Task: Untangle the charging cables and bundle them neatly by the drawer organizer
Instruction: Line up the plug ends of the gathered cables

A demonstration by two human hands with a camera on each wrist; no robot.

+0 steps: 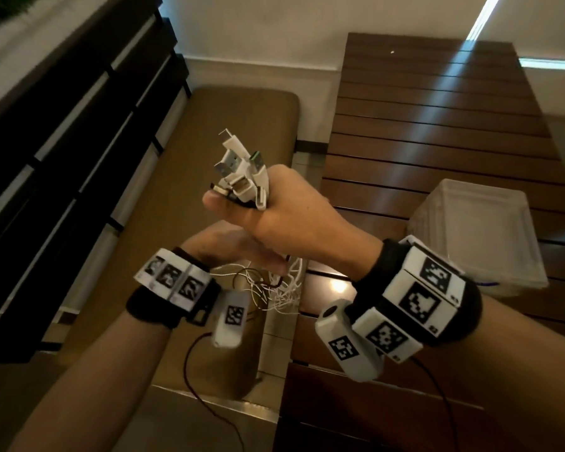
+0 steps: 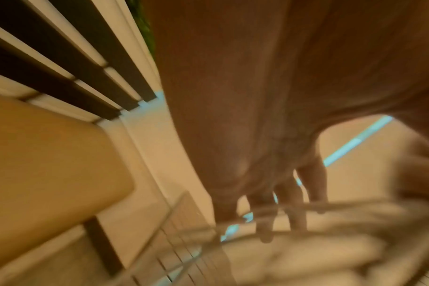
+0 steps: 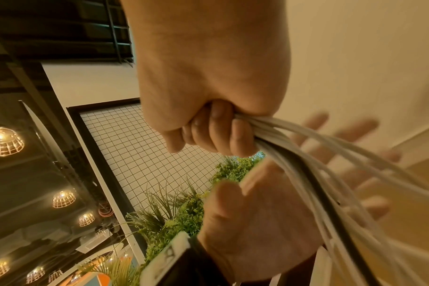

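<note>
Beside the slatted wooden table (image 1: 437, 132), our right hand (image 1: 294, 216) fists the charging cables (image 1: 242, 171), plugs upward. Below it, our left hand (image 1: 229, 246) spreads flat under the dangling strands; the clear organizer (image 1: 477, 236) sits right.

This looks like a café or restaurant seating nook rather than a private home. A dark slatted wooden table (image 1: 437, 132) stands on the right beside a tan cushioned bench (image 1: 216, 132) that runs along a left wall of dark horizontal slats (image 1: 79, 102). Above, the right wrist view shows a dark ceiling hung with wire-cage lamps (image 3: 4, 141), a white wire grid panel (image 3: 145, 147) and decorative greenery (image 3: 174, 214) along the wall top.
</note>
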